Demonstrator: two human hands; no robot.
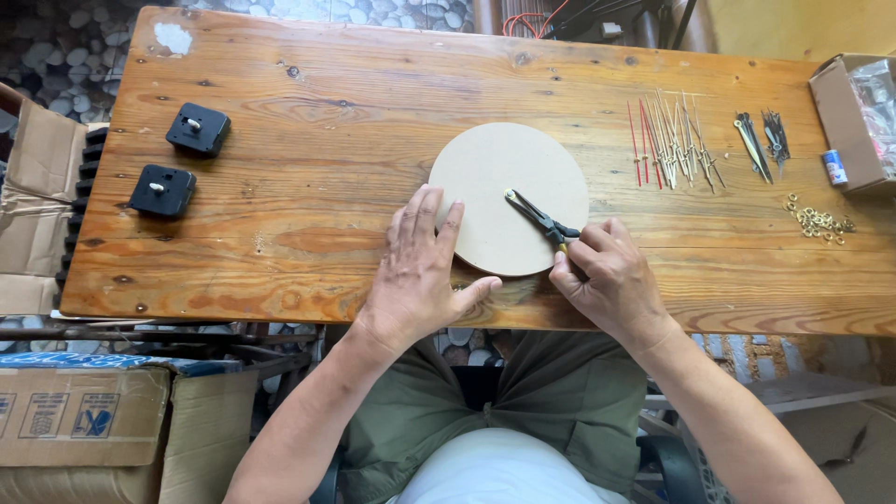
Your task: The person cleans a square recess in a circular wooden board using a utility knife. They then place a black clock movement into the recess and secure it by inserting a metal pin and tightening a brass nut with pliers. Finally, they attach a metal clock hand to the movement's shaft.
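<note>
A round pale wooden disc (504, 182) lies flat near the middle of the wooden table (327, 159). My left hand (418, 271) rests palm down on the disc's lower left edge, fingers spread. My right hand (611, 280) grips the handle end of a black pointed tool (539, 217), whose tip rests on the disc near its centre. Two black square clock movements (198, 129) (162, 190) sit at the table's left end.
Red, pale and black clock hands (672, 140) (763, 140) lie in rows at the right. Small brass rings (819, 222) are scattered close to the right edge. An open cardboard box (854, 117) stands at the far right. Cardboard boxes (93, 411) sit on the floor to the left.
</note>
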